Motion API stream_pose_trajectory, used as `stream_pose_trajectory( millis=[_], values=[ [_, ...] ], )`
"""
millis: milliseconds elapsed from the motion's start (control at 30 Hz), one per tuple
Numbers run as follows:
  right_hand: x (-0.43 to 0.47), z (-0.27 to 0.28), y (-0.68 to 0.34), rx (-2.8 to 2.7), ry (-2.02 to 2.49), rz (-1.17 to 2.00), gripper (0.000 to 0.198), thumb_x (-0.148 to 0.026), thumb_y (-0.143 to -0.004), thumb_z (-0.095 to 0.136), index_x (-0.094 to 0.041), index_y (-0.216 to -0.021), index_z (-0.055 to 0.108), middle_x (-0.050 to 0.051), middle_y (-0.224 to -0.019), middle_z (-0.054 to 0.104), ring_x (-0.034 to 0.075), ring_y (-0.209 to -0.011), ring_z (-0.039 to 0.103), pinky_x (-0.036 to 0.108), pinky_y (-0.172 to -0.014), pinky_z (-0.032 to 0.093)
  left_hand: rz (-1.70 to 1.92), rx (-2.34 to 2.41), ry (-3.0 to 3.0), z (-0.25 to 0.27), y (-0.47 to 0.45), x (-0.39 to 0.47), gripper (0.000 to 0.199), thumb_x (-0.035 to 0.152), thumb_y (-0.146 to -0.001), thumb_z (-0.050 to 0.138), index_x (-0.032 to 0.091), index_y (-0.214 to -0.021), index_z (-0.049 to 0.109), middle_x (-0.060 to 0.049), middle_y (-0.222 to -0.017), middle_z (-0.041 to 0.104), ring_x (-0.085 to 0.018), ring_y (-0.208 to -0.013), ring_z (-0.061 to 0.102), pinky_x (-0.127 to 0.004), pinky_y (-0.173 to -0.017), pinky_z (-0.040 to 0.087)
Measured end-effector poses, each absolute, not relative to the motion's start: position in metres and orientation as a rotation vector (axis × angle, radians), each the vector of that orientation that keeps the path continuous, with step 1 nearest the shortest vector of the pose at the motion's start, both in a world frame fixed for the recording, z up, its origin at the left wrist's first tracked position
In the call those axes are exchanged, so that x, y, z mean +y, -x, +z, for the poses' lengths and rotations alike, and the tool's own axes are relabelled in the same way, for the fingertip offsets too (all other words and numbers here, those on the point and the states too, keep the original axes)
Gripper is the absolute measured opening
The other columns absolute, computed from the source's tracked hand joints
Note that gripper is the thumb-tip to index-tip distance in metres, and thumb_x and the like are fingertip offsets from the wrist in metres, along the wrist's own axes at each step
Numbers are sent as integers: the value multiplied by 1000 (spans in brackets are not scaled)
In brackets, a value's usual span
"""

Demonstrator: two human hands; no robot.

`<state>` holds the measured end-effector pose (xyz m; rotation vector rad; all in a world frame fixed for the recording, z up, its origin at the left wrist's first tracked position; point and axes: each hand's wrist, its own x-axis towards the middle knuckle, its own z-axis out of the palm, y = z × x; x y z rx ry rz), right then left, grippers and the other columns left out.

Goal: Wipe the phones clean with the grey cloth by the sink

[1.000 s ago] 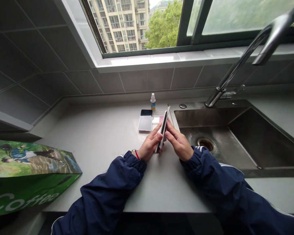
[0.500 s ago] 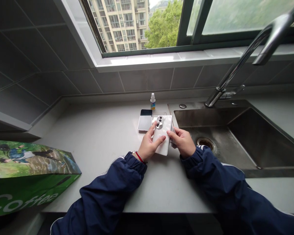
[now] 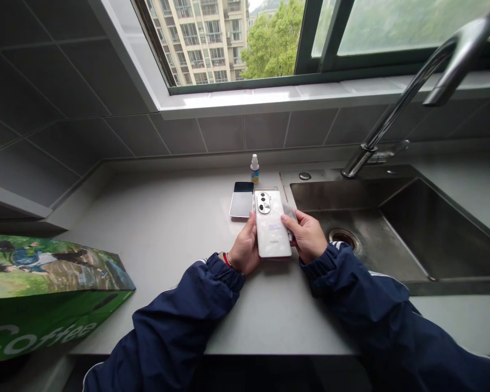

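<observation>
A white smartphone point(image 3: 273, 239) is held back side up over the counter, its round camera island at the far end and a small label on its back. My left hand point(image 3: 246, 247) grips its left edge, the fingers partly hidden beneath. At the right edge, my right hand point(image 3: 309, 235) presses its thumb on the back. A thin grey piece like a cloth point(image 3: 289, 210) sticks out between the right fingers and the phone. Just beyond lies a second phone point(image 3: 242, 202) with a dark, reflective face. Part of a clear flat item point(image 3: 271, 188) shows behind the held phone.
A small white spray bottle point(image 3: 255, 170) stands behind the phones. The steel sink point(image 3: 396, 288) is on the right, with its tall tap point(image 3: 386, 120). A green coffee bag point(image 3: 57, 310) sits at the left. The counter point(image 3: 175, 228) ends at a front edge below my forearms.
The held phone has turned more upright, showing its label and lettering. My left thumb has moved off the phone's back to its left edge. My right hand has stayed at the right edge.
</observation>
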<state>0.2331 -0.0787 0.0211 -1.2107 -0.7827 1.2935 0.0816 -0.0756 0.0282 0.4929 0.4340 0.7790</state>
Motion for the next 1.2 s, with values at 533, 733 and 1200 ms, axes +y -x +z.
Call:
stream_pose_trajectory(
  millis=[533,733,1200],
  values=[
    [-83,16,-234,-1712,1398,466,64,-47,-101,39,-16,-156,35,10,-167,20,30,-156,10,55,-125,17,574,566,-682,13,-80,-77,84,81,-88,30,13,-120,69,-13,-82,71,-22,-66,67,-38,-68,58],
    [-84,22,-239,-1778,1450,347,59,-40,-102,39,-27,-158,29,6,-165,26,32,-156,7,68,-118,20,581,568,-834,13,-81,-81,93,85,-84,34,14,-140,54,-12,-76,70,-23,-64,68,-37,-64,58],
    [-81,22,-243,-1930,1391,148,59,-38,-104,38,-28,-160,22,7,-166,25,32,-156,6,70,-117,20,601,603,-930,17,-80,-84,94,84,-84,35,15,-146,48,-12,-74,70,-25,-61,68,-38,-62,56]
  ],
)
